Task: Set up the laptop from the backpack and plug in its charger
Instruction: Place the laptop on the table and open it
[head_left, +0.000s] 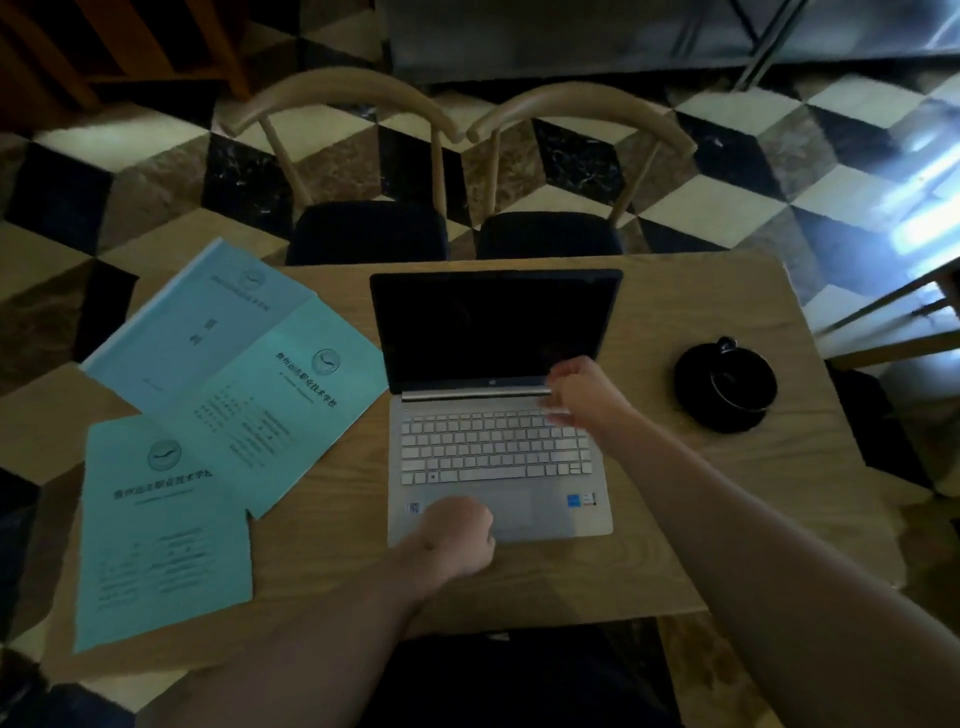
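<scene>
A silver laptop (498, 457) lies open in the middle of the wooden table (727, 519), its screen (488, 327) dark. My left hand (457, 535) rests as a loose fist on the front left of the palm rest, beside the touchpad. My right hand (582, 395) hovers over the upper right corner of the keyboard near the hinge, fingers curled down toward the keys; it is blurred. Neither hand holds anything. No backpack or charger is in view.
Three turquoise booklets (234, 415) lie spread on the left of the table. A black cup on a black saucer (727, 387) stands at the right. Two wooden chairs (363, 156) with dark seats are behind the table, on a checkered floor.
</scene>
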